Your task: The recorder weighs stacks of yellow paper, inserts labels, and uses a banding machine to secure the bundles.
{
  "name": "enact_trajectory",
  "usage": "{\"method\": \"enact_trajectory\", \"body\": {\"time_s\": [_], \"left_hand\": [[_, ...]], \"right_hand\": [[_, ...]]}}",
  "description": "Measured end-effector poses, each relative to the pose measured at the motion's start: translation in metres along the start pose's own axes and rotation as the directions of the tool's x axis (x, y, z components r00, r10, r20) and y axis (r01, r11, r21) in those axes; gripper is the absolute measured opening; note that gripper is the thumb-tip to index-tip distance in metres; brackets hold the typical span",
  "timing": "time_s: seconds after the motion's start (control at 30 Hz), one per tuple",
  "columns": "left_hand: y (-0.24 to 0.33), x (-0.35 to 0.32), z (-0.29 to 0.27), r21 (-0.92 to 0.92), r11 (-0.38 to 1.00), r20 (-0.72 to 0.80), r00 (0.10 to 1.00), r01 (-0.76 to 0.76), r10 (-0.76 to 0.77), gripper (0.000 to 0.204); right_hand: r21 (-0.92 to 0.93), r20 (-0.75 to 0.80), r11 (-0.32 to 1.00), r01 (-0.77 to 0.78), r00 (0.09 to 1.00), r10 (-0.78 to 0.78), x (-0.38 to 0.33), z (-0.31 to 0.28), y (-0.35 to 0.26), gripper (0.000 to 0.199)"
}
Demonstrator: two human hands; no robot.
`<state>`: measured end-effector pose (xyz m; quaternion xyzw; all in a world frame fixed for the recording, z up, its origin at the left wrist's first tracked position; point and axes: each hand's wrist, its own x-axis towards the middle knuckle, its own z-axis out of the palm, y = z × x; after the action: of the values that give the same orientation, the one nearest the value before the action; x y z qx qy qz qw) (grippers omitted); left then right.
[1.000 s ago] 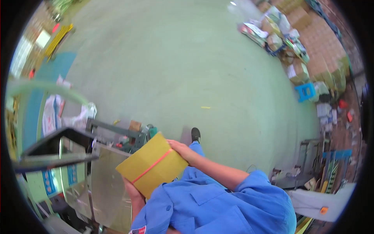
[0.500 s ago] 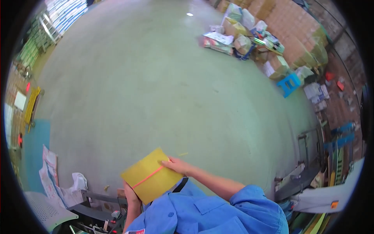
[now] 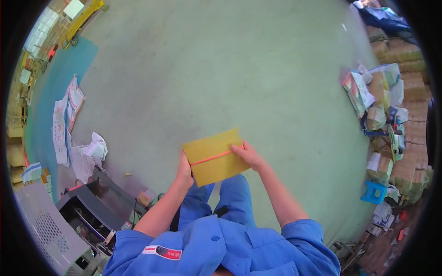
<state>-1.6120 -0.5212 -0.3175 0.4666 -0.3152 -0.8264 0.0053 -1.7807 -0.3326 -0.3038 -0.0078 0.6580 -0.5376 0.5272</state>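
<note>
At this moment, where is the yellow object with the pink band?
In the head view, the yellow object is near the centre, held between the left hand and the right hand, just above the blue trousers in the picture.

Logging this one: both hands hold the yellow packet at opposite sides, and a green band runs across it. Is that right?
Not quite: the band is pinkish red, not green, as the head view shows. The rest is right: the left hand and right hand hold the yellow packet at opposite sides, with the band running across it.
</note>
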Motion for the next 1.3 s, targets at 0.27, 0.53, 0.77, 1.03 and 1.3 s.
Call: {"method": "enact_trajectory", "body": {"time_s": [0.27, 0.53, 0.77, 1.03, 1.3], "left_hand": [[-0.04, 0.198, 0.032, -0.316, 0.886, -0.106, 0.916, 0.339, -0.388, 0.059], [-0.096, 0.376, 0.05, -0.529, 0.798, -0.134, 0.901, 0.287, -0.413, 0.069], [-0.115, 0.412, 0.053, -0.51, 0.805, -0.203, 0.866, 0.304, -0.456, 0.079], [-0.103, 0.217, -0.105, -0.464, 0.882, -0.563, 0.74, 0.084, -0.367, 0.077], [-0.133, -0.086, -0.191, -0.249, 0.967, -0.784, 0.576, 0.047, -0.23, 0.074]], "right_hand": [[-0.269, 0.069, 0.958, -0.101, 0.99, 0.124, 0.244, -0.11, 0.006, 0.064], [-0.49, 0.24, 0.872, -0.026, 0.957, 0.163, 0.441, -0.182, 0.021, 0.069], [-0.901, 0.004, 0.434, -0.01, 1.0, 0.03, 0.502, -0.221, 0.078, 0.077], [-0.872, -0.016, 0.489, -0.009, 1.0, -0.012, 0.418, -0.141, 0.08, 0.057], [-0.98, -0.042, 0.174, -0.097, 0.955, 0.293, 0.18, -0.14, 0.132, 0.047]]}}
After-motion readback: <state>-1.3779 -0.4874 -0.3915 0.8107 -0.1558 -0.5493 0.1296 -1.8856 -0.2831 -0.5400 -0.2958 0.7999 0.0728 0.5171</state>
